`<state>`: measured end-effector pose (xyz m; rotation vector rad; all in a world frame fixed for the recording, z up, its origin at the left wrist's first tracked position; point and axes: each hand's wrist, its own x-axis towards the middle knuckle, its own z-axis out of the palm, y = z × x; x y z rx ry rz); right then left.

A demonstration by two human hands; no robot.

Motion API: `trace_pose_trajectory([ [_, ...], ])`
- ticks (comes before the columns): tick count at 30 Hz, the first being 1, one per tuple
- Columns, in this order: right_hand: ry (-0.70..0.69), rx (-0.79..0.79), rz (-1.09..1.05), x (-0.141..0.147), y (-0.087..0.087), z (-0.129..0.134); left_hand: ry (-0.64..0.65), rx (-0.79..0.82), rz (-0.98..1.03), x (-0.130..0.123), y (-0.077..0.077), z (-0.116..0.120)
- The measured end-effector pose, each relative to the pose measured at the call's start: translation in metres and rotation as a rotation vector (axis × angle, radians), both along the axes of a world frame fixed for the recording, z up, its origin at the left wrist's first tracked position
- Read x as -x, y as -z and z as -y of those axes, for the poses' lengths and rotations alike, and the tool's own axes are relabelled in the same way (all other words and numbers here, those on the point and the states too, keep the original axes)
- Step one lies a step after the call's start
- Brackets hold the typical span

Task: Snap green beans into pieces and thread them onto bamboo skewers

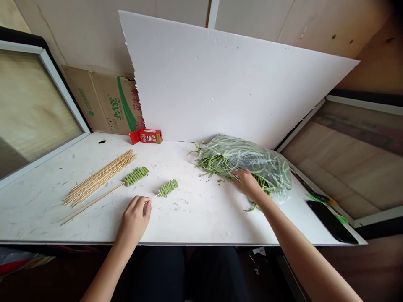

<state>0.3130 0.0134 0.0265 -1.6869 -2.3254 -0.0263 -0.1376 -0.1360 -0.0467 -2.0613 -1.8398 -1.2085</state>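
My left hand [135, 216] is closed in a pinch round a thin bamboo skewer [154, 196]. Short cut pieces of green bean [168, 188] are threaded side by side along it, and its tip sticks out past them. My right hand [248, 183] reaches to the mouth of a clear plastic bag [252, 153], its fingers curled round a green bean at the edge of the pile. Long green beans [215, 162] spill from the bag onto the white table. A few small bean scraps [221, 181] lie left of my right hand.
Left of my left hand lie another skewer of bean pieces [136, 176] and a bundle of bare bamboo skewers [100, 178]. Behind stand a red box [151, 136], a cardboard box [102, 100] and a white board [220, 79]. A black phone [331, 221] rests at the right edge.
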Motion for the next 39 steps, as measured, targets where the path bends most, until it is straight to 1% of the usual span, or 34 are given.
trace_pose_trajectory([
  [2,0.025,0.043,0.164,0.009,0.005,-0.006,-0.002,0.002,-0.001,0.000,0.000,0.001],
  [4,0.033,0.062,0.226,0.016,0.005,-0.010,-0.002,0.008,-0.001,0.000,-0.001,0.001],
  [8,0.047,0.081,0.223,0.021,0.001,-0.015,0.006,-0.002,-0.002,0.000,-0.001,-0.001],
  [12,0.067,0.103,0.182,0.022,-0.008,-0.016,0.016,-0.023,0.009,0.000,-0.002,-0.002],
  [17,0.073,0.096,0.110,0.025,-0.030,-0.022,0.024,-0.034,0.023,-0.001,-0.004,-0.002],
  [24,0.045,0.034,0.046,0.027,-0.069,-0.046,0.034,-0.022,0.039,0.000,-0.005,-0.002],
  [30,0.022,-0.018,0.078,0.022,-0.089,-0.061,0.040,-0.015,0.047,0.000,-0.004,-0.002],
  [32,-0.013,-0.053,0.106,0.018,-0.094,-0.064,0.043,-0.010,0.052,0.000,-0.004,-0.002],
  [35,-0.073,-0.156,0.121,0.004,-0.102,-0.070,0.040,0.006,0.055,0.000,-0.002,-0.003],
  [39,-0.062,-0.282,-0.031,-0.022,-0.113,-0.075,0.036,0.031,0.060,0.000,0.001,-0.003],
])
